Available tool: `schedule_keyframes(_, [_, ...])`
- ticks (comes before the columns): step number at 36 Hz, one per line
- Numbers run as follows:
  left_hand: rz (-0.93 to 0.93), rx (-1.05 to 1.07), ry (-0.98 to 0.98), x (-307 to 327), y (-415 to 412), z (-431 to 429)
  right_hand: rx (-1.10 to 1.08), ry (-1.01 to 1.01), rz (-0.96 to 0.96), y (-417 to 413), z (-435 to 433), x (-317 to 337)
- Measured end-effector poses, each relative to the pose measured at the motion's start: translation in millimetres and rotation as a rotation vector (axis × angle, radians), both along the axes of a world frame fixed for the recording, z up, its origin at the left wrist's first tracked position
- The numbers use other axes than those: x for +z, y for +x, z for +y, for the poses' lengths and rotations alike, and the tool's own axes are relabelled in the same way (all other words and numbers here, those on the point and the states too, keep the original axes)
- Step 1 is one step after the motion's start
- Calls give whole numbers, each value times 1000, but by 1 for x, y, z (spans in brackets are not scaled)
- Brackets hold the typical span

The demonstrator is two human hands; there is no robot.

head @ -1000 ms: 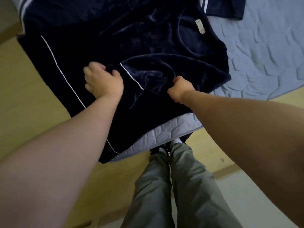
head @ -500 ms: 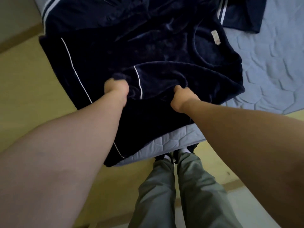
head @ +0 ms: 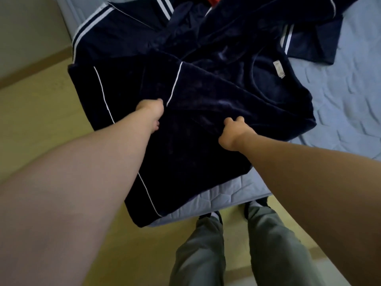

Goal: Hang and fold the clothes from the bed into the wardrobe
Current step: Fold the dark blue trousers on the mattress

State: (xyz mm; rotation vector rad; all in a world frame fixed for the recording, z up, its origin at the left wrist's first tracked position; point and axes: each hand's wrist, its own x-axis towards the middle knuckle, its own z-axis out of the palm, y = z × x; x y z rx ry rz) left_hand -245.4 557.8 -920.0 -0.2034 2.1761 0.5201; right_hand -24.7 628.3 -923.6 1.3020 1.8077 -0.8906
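The navy top [head: 206,96] lies spread across the near corner of the bed [head: 340,100], its lower edge hanging over the side. The left hand [head: 151,110] grips a fold beside the white piping, and the right hand [head: 234,132] has its fingers curled round a bunch of the cloth. This looks like the folding step, early on. Next, the fold probably needs carrying over evenly and smoothing flat. More dark clothes [head: 123,32] lie behind on the bed.
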Motion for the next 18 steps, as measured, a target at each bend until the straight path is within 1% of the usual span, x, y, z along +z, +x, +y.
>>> schedule_keyframes(4, [197, -147, -74, -15, 0, 9, 38, 126, 40, -3, 21, -5])
schedule_keyframes(8, [426, -212, -159, -15, -20, 27, 31, 264, 148, -19, 59, -11])
schedule_keyframes(11, [584, -319, -174, -15, -41, 38, 69, 376, 240, -38, 92, -12])
schedule_keyframes(13, [624, -402, -176, -15, -57, 41, 152, 454, 286, -51, 114, -12])
schedule_keyframes(18, [605, -588, -257, -18, -89, 40, 427, 662, 355, -84, 163, -16])
